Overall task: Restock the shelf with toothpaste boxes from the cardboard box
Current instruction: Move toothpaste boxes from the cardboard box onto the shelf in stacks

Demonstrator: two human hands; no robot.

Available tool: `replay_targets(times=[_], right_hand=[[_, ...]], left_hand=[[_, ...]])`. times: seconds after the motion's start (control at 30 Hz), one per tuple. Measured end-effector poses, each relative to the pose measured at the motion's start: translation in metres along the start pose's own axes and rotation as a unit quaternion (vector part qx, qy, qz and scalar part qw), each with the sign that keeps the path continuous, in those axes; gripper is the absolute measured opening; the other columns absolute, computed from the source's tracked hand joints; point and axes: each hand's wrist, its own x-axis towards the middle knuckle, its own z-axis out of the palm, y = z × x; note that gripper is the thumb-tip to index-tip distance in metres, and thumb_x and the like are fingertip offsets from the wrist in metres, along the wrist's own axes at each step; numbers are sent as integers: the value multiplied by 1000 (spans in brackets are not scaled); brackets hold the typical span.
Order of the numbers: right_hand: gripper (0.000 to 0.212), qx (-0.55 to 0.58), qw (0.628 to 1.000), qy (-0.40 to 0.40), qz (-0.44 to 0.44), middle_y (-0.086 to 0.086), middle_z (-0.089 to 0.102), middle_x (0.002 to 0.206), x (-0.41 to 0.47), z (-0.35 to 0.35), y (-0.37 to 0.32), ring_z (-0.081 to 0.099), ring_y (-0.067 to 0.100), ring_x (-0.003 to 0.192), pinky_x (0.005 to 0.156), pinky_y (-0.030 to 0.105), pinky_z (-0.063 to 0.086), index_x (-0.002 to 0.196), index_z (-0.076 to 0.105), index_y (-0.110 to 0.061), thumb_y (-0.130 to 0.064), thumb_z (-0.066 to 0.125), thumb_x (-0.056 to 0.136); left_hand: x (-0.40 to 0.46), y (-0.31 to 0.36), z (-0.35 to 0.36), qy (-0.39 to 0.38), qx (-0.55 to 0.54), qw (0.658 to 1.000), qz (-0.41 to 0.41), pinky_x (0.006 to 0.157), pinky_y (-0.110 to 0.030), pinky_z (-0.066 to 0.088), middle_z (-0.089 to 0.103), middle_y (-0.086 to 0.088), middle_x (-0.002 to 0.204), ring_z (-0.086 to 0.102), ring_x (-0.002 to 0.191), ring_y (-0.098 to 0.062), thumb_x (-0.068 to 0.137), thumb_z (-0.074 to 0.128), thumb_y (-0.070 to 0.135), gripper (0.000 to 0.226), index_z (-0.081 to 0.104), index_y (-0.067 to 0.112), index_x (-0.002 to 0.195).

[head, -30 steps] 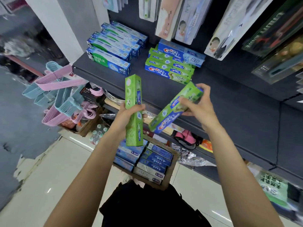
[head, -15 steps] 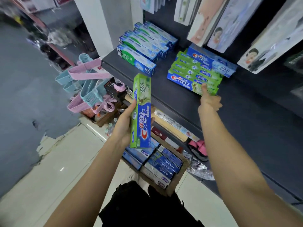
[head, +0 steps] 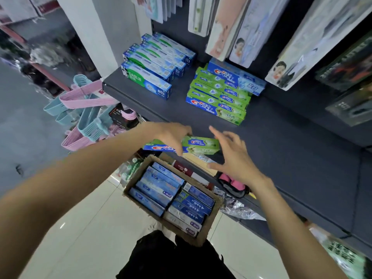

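Right at the front lip of the dark shelf (head: pixel 281 150), the left hand (head: pixel 171 135) has its fingers wrapped over a green Crest box (head: pixel 199 144), holding it flat and lengthwise, which I'd guess is so it can slide straight onto the shelf the same way the others lie. The right hand (head: pixel 233 154) is just beside the box's far end, fingers spread and relaxed, gripping nothing, looks like it's about to take that end and steer it. Further back sits the green Crest stack (head: pixel 219 99), labels facing out, so that's probably where this one goes. Down below, the cardboard box (head: pixel 211 220) stays close under the hands with plenty of blue boxes (head: pixel 161 188) left, so lots of restocking to go.
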Motion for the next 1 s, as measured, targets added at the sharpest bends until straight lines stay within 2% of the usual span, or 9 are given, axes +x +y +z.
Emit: replay_targets(times=[0.07, 0.2, 0.4, 0.57, 0.7, 0.77, 0.83, 0.9, 1.0], right_hand=[[69, -37, 993, 95, 59, 2, 57, 128, 7, -1, 7, 43, 26, 117, 93, 35, 34, 141, 35, -20, -35, 69, 83], [35, -80, 971, 197, 110, 9, 63, 109, 43, -1, 21, 56, 30, 102, 81, 38, 44, 115, 57, -10, -29, 66, 86], [26, -104, 950, 219, 197, 13, 50, 119, 81, 6, 37, 51, 30, 107, 72, 43, 50, 110, 60, -8, -22, 62, 89], [18, -44, 939, 329, 87, 13, 55, 106, 45, 33, 23, 51, 28, 96, 81, 39, 48, 103, 66, -10, -17, 62, 87], [21, 19, 978, 208, 21, 4, 64, 98, -30, 93, -17, 54, 15, 90, 76, 24, 43, 107, 64, -11, -9, 61, 86], [25, 53, 996, 35, 69, -2, 66, 95, -56, 130, -26, 62, 15, 86, 71, 25, 44, 115, 61, -18, -14, 59, 90], [28, 36, 984, -124, 125, -6, 67, 104, -66, 173, -22, 63, 16, 94, 76, 31, 44, 122, 57, -24, -23, 52, 94], [30, 42, 963, -202, 175, -5, 66, 113, -67, 215, -12, 61, 16, 104, 80, 29, 42, 124, 55, -25, -25, 50, 94], [34, 68, 942, -246, 218, 0, 62, 122, -61, 275, 5, 57, 20, 112, 85, 31, 44, 125, 53, -23, -24, 55, 91]], left_hand=[[18, 1, -17, 45, 103, 993, 34, 83, -34, 45, 62, -5, 115, 53, 90, -19, 76, 74, 35, 62, 45, 18, 128], [52, -11, -26, 262, 263, 928, 39, 91, -41, 46, 59, -2, 125, 55, 113, -26, 92, 54, 35, 42, 49, 27, 133], [69, -23, 19, 457, 55, 887, -21, 92, -44, 43, 57, -7, 129, 52, 117, -33, 84, 54, 9, 44, 58, 16, 127], [10, -21, 98, 549, -112, 828, -23, 78, -32, 46, 66, 3, 98, 58, 89, -19, 84, 47, 25, 33, 63, 18, 112], [-49, -35, 164, 603, -182, 772, -86, 62, -21, 35, 57, 8, 68, 48, 65, -7, 87, 47, 24, 21, 66, 14, 85], [-64, -54, 192, 578, -181, 784, -140, 57, -21, 34, 57, 7, 67, 46, 63, -7, 86, 46, 28, 22, 65, 16, 83], [-65, -79, 219, 464, -178, 850, -178, 59, -22, 35, 56, 11, 73, 47, 69, -6, 86, 48, 30, 19, 64, 21, 89], [-51, -107, 251, 316, -167, 918, -174, 66, -25, 43, 60, 12, 83, 54, 82, -12, 86, 55, 26, 15, 65, 23, 97], [-18, -138, 295, 186, -128, 965, -130, 79, -37, 51, 68, -1, 95, 61, 95, -26, 83, 52, 26, 26, 67, 17, 101]])
